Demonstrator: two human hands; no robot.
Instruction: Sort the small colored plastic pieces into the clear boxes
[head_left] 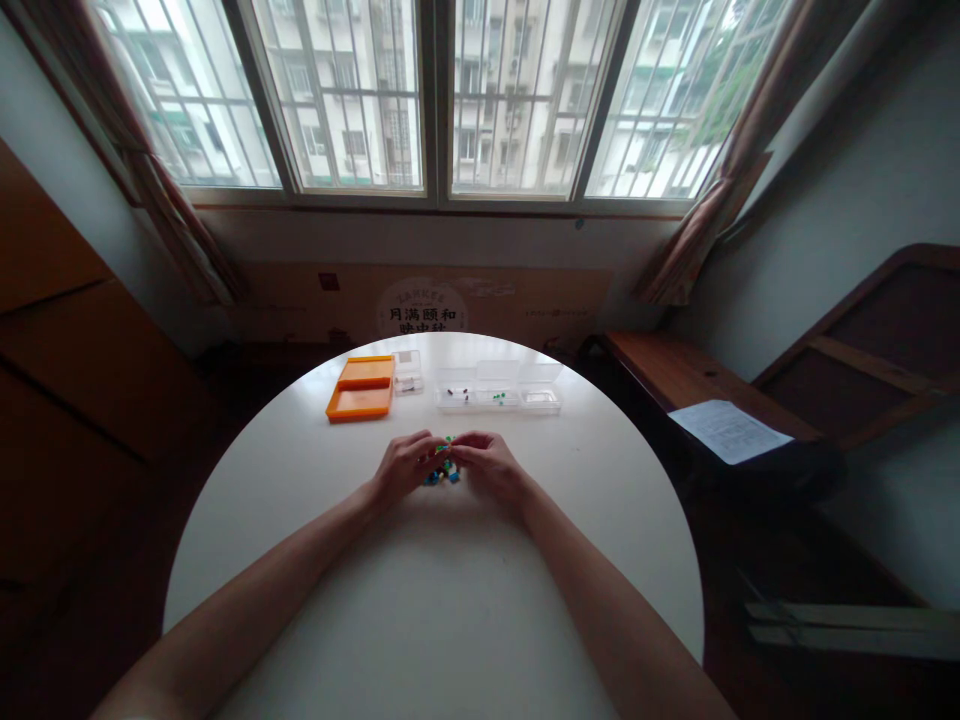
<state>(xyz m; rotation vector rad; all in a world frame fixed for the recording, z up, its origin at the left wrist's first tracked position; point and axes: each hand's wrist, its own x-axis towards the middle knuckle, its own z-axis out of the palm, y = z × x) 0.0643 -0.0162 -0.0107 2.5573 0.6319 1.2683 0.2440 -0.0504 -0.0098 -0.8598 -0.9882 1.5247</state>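
Reaching both bare forearms (289, 575) over the white desk (420, 620). Bending the fingers of left hand (405, 463) and right hand (487, 463) inward, around a small heap of blue and green pieces (454, 477), nearer the camera than the orange tray (360, 402) and right of it; cannot tell whether grasping any. Just right of the orange tray, seeing a small clear box (408, 366); farther right of it, a clear divided case (480, 405) with dark bits (451, 392) and green bits (499, 397).

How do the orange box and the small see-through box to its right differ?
The orange box is opaque; the small box is see-through.
The orange box looks larger than the small box.
The orange box's front edge reaches closer to the left hand than the small box's.
Both rest on the white table.
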